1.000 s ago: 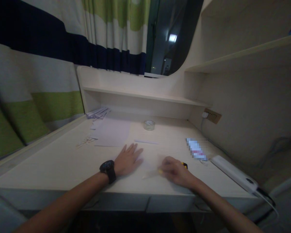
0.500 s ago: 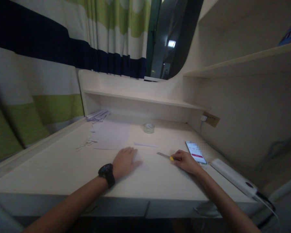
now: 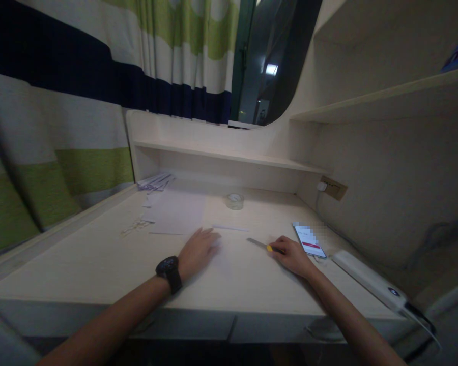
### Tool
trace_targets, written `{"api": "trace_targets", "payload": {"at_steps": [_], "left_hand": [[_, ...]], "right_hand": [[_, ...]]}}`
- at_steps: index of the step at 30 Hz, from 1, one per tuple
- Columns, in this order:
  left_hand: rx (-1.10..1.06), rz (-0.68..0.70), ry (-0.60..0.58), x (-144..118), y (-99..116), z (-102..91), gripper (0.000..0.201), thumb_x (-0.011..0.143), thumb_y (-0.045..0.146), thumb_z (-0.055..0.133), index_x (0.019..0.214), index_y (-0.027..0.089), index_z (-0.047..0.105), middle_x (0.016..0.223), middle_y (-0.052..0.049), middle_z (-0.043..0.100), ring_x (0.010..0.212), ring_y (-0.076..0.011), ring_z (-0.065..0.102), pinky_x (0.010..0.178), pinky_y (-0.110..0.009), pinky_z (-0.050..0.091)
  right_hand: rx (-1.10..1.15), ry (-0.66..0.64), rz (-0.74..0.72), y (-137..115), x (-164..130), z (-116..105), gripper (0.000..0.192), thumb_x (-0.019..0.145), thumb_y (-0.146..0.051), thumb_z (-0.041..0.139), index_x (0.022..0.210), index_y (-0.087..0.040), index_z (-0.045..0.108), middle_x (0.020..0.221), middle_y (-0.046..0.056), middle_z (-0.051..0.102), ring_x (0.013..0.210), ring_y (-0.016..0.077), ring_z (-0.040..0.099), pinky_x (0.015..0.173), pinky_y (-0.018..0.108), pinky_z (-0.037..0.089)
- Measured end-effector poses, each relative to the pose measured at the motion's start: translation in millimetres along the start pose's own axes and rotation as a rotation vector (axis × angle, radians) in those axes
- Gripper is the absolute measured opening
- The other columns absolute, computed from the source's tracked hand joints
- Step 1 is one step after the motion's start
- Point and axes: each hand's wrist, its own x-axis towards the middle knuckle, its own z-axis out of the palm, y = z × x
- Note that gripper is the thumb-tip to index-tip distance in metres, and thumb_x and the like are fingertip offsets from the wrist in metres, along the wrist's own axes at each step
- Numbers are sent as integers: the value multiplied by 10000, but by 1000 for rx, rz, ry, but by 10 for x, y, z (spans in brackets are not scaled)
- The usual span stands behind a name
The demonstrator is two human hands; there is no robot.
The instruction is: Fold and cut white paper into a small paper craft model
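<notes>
Left hand [image 3: 197,250] lies flat on the pale wooden counter [image 3: 99,264]; right hand [image 3: 293,255] sits right of it, holding a yellow-handled utility knife [image 3: 262,245]. Lit smartphone [image 3: 309,239] lies just right of that hand, white power strip [image 3: 368,278] further right. Clear tape roll [image 3: 234,200] sits behind, white paper sheet [image 3: 176,213] behind the left hand.

Left wrist: black wristwatch [image 3: 168,269], round dark face, broad black strap.
Left hand [image 3: 197,250]: bare, no glove, no rings visible.
Right hand [image 3: 293,255]: bare.
Forearms: bare, no sleeves in view.

No text is legible; the phone [image 3: 309,240] screen is blurred.
</notes>
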Motion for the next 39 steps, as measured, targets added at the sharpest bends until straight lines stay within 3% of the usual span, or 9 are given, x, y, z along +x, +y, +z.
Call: {"api": "trace_targets", "payload": {"at_steps": [5, 11, 16, 20, 24, 27, 30, 36, 39], "left_hand": [[83, -61, -6, -31, 40, -68, 479, 850, 552, 398, 1076, 177, 592, 1143, -122, 597, 1101, -282, 500, 943, -432, 348], [131, -54, -33, -52, 73, -98, 535, 841, 608, 349, 1088, 202, 595, 1199, -124, 560, 1087, -301, 487, 895, -457, 347], [132, -58, -32, -46, 94, -115, 571, 784, 657, 420, 1108, 215, 581, 1184, -112, 562, 1067, -310, 481, 877, -461, 342], [118, -67, -30, -43, 145, -152, 519, 832, 616, 372, 1044, 207, 610, 1095, -104, 596, 1025, -291, 491, 862, -445, 349], [145, -60, 10, -40, 183, -197, 476, 888, 528, 323, 1024, 182, 621, 1132, -121, 579, 1035, -291, 481, 853, -453, 355], [107, 64, 23, -46, 184, -181, 402, 909, 430, 346, 1145, 197, 572, 1214, -105, 545, 1110, -271, 453, 905, -441, 338], [34, 206, -44, -63, 174, -126, 375, 924, 352, 342, 1252, 260, 498, 1294, -62, 504, 1182, -231, 423, 970, -425, 304], [-83, 237, -173, -83, 114, -133, 346, 910, 280, 372, 1227, 277, 511, 1326, -35, 492, 1247, -213, 389, 1043, -486, 207], [-156, 200, -199, -59, 32, -175, 295, 878, 214, 401, 1107, 245, 585, 1229, -23, 577, 1248, -215, 395, 1052, -500, 190]], "right_hand": [[-16, 11, -3, -16, -13, 7, 239, 823, -346, 543, 952, -220, 699, 866, 53, 599, 756, 168, 568, 680, 266, 402], [-18, 13, -9, -45, -19, -2, 235, 833, -343, 538, 949, -215, 698, 855, 53, 591, 756, 167, 564, 692, 270, 398], [-12, 18, -9, -44, -21, -3, 232, 838, -337, 537, 955, -215, 695, 848, 51, 588, 736, 162, 560, 667, 268, 394], [-28, 32, -16, -45, -25, 4, 232, 840, -337, 529, 947, -214, 695, 846, 51, 587, 748, 166, 562, 674, 268, 402], [-87, 66, -30, -82, -53, 12, 242, 845, -322, 501, 963, -217, 685, 863, 57, 585, 790, 178, 569, 720, 275, 417], [-119, 109, -17, -119, -65, -1, 274, 849, -314, 474, 1028, -210, 654, 955, 79, 578, 799, 183, 579, 737, 285, 427], [-96, 173, 16, -136, -35, -22, 302, 863, -316, 438, 1078, -198, 615, 1007, 106, 580, 826, 204, 584, 744, 304, 427], [238, 209, 153, -203, 76, -40, 452, 835, -421, 502, 1204, -176, 411, 739, 34, 639, 639, 194, 578, 573, 281, 404], [342, 131, 108, -320, 106, -97, 402, 802, -413, 562, 1116, -195, 437, 772, 23, 654, 661, 179, 588, 571, 259, 403]]}}
